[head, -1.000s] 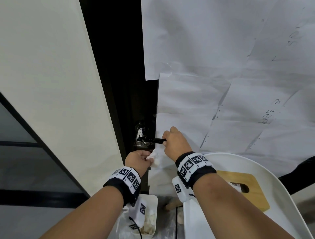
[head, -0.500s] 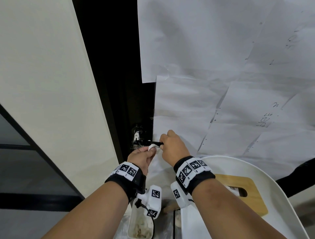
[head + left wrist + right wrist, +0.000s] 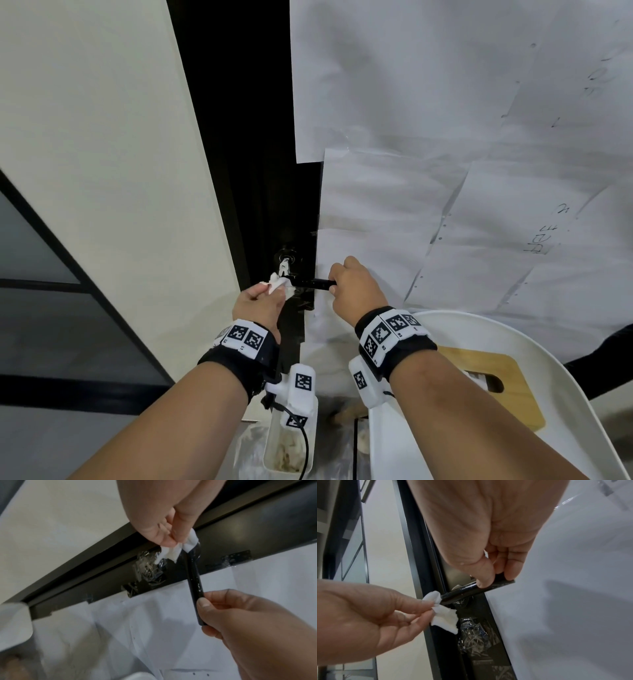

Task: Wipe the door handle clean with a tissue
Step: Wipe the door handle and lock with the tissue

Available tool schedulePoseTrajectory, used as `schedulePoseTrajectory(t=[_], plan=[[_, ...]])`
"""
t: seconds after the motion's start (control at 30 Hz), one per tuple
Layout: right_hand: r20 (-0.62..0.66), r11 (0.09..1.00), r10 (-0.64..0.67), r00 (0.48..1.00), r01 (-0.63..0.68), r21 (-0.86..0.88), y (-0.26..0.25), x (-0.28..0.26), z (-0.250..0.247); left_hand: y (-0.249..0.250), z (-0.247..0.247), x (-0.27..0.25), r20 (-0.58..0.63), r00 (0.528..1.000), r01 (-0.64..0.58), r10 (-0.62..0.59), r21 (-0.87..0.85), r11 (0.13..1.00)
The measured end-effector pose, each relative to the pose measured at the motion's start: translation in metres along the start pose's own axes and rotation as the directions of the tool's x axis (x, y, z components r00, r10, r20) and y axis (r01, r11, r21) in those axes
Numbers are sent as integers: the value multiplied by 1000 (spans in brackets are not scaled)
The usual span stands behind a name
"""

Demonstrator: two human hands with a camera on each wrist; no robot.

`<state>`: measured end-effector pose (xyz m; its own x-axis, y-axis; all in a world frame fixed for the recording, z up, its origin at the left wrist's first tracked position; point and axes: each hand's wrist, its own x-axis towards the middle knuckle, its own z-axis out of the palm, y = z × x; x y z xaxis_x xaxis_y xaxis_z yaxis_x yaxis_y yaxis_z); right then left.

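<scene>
A black lever door handle (image 3: 313, 283) (image 3: 194, 582) (image 3: 465, 589) sticks out of a dark door (image 3: 253, 192). My right hand (image 3: 352, 291) (image 3: 240, 618) (image 3: 498, 574) pinches the handle's free end between thumb and fingers. My left hand (image 3: 260, 301) (image 3: 171, 534) (image 3: 388, 614) pinches a small crumpled white tissue (image 3: 279, 284) (image 3: 173, 553) (image 3: 444, 615). The tissue touches the handle's inner end, near the round base plate (image 3: 287, 258).
White paper sheets (image 3: 445, 171) are taped over the door to the right. A cream wall panel (image 3: 102, 171) stands to the left. Crinkled clear tape (image 3: 474, 635) sits below the handle. A white tray (image 3: 548, 377) holding a wooden block (image 3: 486, 373) is at lower right; a white bin (image 3: 287, 448) is below.
My left hand has risen with the tissue from below the handle and moved left to the handle's inner end. My right hand keeps its hold on the free end.
</scene>
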<state>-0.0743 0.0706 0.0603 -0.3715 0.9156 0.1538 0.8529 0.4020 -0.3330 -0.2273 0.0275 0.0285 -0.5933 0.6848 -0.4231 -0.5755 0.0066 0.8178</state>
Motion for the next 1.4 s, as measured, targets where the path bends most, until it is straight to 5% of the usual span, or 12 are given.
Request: schedulePoseTrajectory(t=[0.13, 0.27, 0.37, 0.5, 0.63, 1.13, 1.4], plan=[[-2, 1000, 10, 1000, -10, -7, -2, 0, -1, 13, -6, -4, -75, 974, -180, 214, 319, 930], [1, 1000, 8, 1000, -8, -14, -3, -1, -2, 22, -5, -19, 85, 919, -376, 384, 477, 795], [0, 1000, 4, 1000, -4, -13, -3, -1, -2, 26, 0, -24, 293, 836, -539, 463, 597, 594], [-7, 1000, 3, 1000, -3, -22, -3, -1, -1, 22, 4, -19, 576, 668, -727, 471, 640, 249], [-7, 1000, 2, 1000, -2, -19, -2, -1, 0, 22, 1, -15, 665, 616, -745, 422, 665, 41], [-9, 1000, 7, 1000, -7, -28, -2, -1, 1, 31, 5, -4, 713, 567, -687, 412, 686, -241], [-9, 1000, 6, 1000, -6, -25, -2, 0, 2, 32, 0, -3, 670, 604, -647, 432, 729, -225]])
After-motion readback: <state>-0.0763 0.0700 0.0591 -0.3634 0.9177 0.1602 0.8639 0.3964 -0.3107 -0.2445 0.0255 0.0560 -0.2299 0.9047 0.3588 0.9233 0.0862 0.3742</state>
